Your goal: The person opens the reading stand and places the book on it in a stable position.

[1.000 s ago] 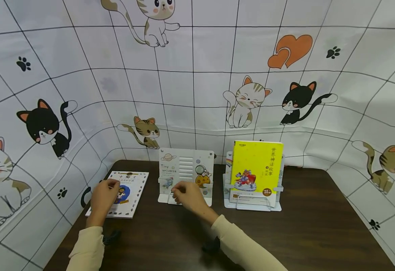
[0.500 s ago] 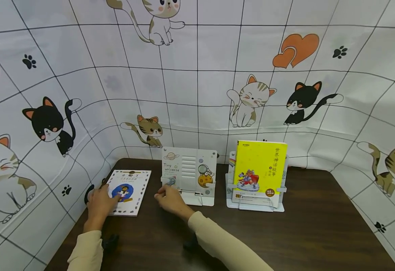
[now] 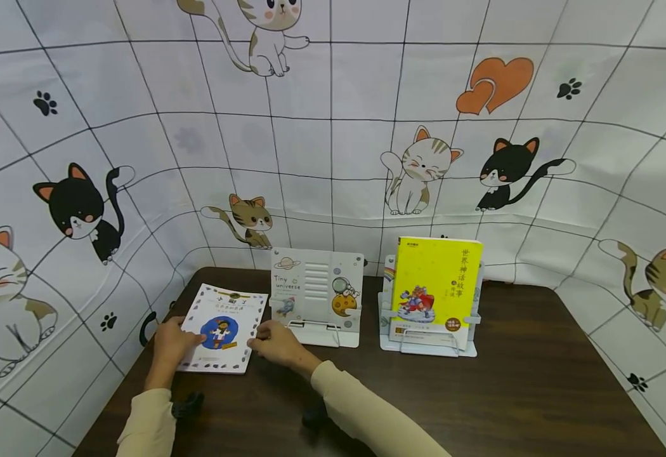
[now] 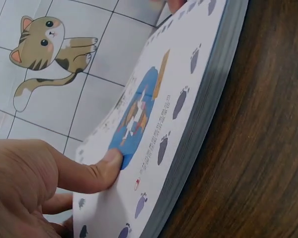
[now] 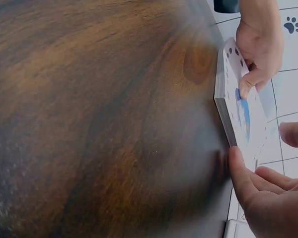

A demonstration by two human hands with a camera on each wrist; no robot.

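A white picture book (image 3: 235,358) with a blue round picture and a footprint border is at the desk's left side. My left hand (image 3: 169,346) grips its left edge, thumb on the cover and fingers beneath, also plain in the left wrist view. At the opposite edge is my right hand (image 3: 278,343). In the right wrist view, the fingertips (image 5: 235,154) of that hand touch the book's edge while its thumb stands apart from the cover. A white "Tiny universe" book stand (image 3: 316,292) is just behind and right of this hand, with no book on it.
A second stand (image 3: 387,343) to the right bears a yellow book (image 3: 436,285). Both stands have wire holders at the front. The dark wooden desk (image 3: 510,393) meets a cat-print cloth (image 3: 333,139) at its back and left sides.
The left hand has taken hold of the book, which has shifted right and turned slightly. My right hand has moved left from the front of the "Tiny universe" stand to the book's right edge.
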